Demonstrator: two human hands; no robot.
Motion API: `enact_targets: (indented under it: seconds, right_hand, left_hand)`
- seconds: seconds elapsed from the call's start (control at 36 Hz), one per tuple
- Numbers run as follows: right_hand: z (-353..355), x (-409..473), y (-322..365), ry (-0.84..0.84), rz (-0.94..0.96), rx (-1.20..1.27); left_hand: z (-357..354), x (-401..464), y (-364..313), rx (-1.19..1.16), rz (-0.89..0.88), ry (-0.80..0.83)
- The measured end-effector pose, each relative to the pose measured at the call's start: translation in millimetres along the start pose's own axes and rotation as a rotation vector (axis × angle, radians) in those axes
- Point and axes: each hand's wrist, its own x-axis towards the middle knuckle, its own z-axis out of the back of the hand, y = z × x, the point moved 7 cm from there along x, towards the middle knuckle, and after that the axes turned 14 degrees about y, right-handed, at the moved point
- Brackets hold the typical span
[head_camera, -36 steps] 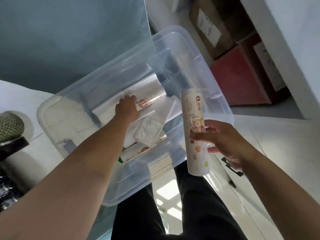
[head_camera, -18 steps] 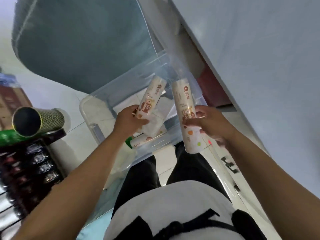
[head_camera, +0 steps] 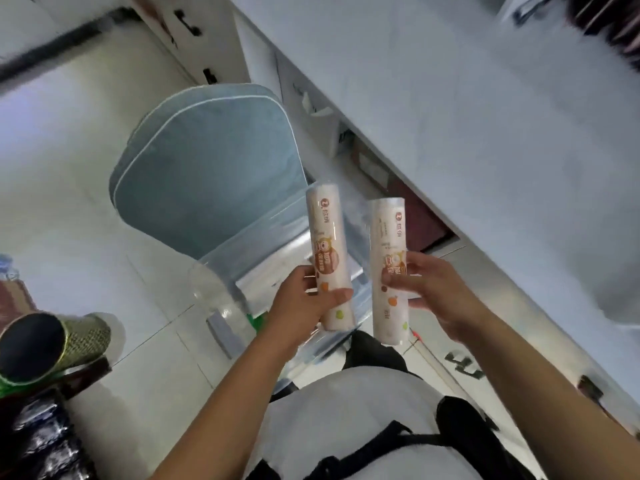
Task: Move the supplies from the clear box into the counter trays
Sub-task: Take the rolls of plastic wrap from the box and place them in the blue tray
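My left hand grips a white roll of plastic bags with orange print, held upright. My right hand grips a second, matching roll, also upright, just to the right of the first. Both rolls are lifted above the clear plastic box, which sits on a blue-cushioned chair below my hands. A green item shows through the box wall. The counter trays are out of view.
A pale counter top runs diagonally across the right side, with cardboard boxes under it. At the left stand a green mesh cylinder and dark packaged goods. White floor tiles lie around the chair.
My left hand has lifted a roll out of the clear box and raised it beside the roll in my right hand. The view has swung up and back from the box.
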Motion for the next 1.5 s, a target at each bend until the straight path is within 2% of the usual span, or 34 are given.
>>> enact_targets:
  seconds: [0.28, 0.58, 0.83, 1.06, 1.25, 1.5]
  right_hand:
    - [-50, -116, -65, -0.354, 0.068, 0.251]
    - [-22, -280, -132, -0.716, 0.400, 0.380]
    - [42, -408, -238, -0.868, 0.529, 0.564]
    - [105, -527, -336, -0.962, 0.536, 0.700]
    - [146, -577, -364, -0.973, 0.647, 0.729]
    - [187, -587, -362, -1.057, 0.696, 0.701]
  left_hand:
    - [2, -49, 18, 0.173, -0.080, 0.245]
    - [-136, -95, 19, 0.409, -0.200, 0.612]
    - [-301, -125, 44, 0.590, -0.277, 0.711]
    - [-469, -164, 77, 0.695, -0.336, 0.865]
    - [-537, -178, 89, 0.773, -0.353, 0.941]
    - [-594, -147, 42, 0.798, -0.410, 0.924]
